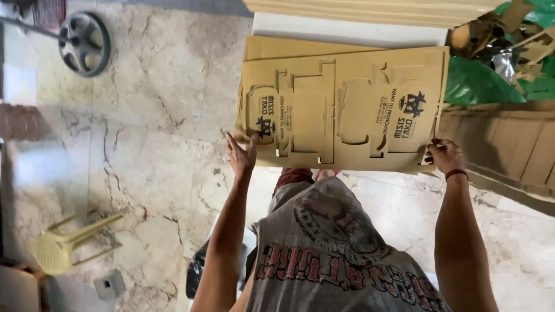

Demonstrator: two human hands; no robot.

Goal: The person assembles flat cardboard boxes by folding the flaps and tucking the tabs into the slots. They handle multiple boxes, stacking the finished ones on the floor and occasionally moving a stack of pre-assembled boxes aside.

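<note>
While both arms reach forward, the left hand [240, 155] lies open against the near left corner of a die-cut cardboard sheet [347, 110], fingers spread flat, steadying rather than clasping it. At the opposite near corner, the right hand [444, 156] curls shut around the edge. Held so by two corners, the wide sheet stays level, probably to keep it from sagging. Beyond the grip, more cardboard [370, 10] is stacked; right of it sits a green bag [477, 84]. Marble floor [144, 133] lies below.

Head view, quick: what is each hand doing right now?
Left hand: open, fingers spread against the lower left edge of the die-cut cardboard sheet.
Right hand: closed on the sheet's lower right corner.
</note>
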